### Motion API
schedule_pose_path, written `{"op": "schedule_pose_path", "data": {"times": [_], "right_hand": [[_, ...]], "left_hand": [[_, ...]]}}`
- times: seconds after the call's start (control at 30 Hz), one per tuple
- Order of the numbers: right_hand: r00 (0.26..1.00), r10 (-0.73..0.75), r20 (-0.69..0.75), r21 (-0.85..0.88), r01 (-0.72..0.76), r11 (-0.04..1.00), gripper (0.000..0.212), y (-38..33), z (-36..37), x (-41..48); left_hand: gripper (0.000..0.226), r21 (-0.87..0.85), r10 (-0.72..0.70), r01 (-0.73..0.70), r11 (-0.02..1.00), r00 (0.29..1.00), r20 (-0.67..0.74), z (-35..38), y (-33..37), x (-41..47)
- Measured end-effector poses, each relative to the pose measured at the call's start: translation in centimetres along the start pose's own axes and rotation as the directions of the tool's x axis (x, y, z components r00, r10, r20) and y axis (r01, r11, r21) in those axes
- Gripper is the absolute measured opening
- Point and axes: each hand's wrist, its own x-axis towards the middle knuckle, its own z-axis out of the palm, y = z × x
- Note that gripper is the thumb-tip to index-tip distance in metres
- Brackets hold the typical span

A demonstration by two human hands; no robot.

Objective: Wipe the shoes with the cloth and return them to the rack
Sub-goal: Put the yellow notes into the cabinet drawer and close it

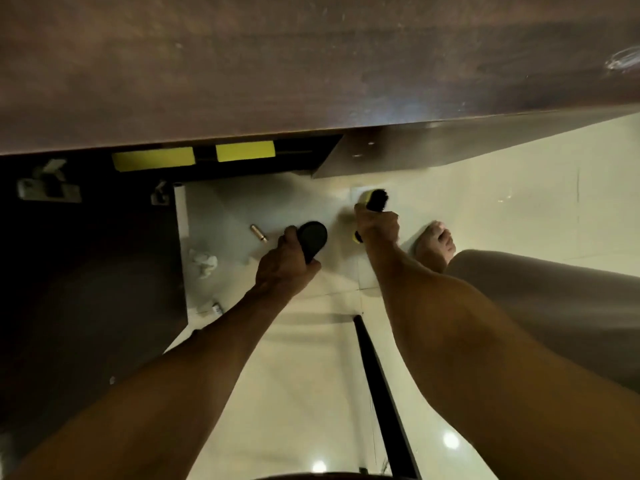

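My left hand (284, 268) grips a dark shoe (312, 239), its sole turned up, above the pale floor. To its right, my right hand (377, 226) holds a yellow-handled brush with black bristles (375, 201). A crumpled white cloth (204, 264) lies on the floor to the left, apart from both hands. The shoe rack (242, 161) is the dark open cabinet under the wooden top, with two yellow items (154, 158) inside it.
An open cabinet door (86, 271) stands at the left with its hinges showing. A small metallic tube (259, 233) lies on the floor beside the shoe. My bare foot (434, 244) and knee are at the right. A black bar (377, 393) runs along the floor below.
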Motion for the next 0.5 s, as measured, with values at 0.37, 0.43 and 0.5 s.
{"op": "schedule_pose_path", "data": {"times": [0.37,0.43,0.5], "right_hand": [[0.858,-0.352,0.373,0.359,0.216,0.908,0.025,-2.5,8.4,-8.2],[0.844,-0.383,0.375,0.433,0.206,0.877,0.036,-3.6,9.4,-9.1],[0.853,-0.403,0.332,0.469,0.221,0.855,0.045,-5.0,10.5,-9.2]], "left_hand": [[0.097,-0.731,-0.47,0.382,0.566,0.878,0.095,-5.4,-7.0,2.5],[0.09,-0.705,-0.456,0.329,0.628,0.89,0.008,-6.4,-7.7,3.6],[0.085,-0.701,-0.444,0.296,0.648,0.895,-0.033,-8.1,-7.2,4.1]]}}
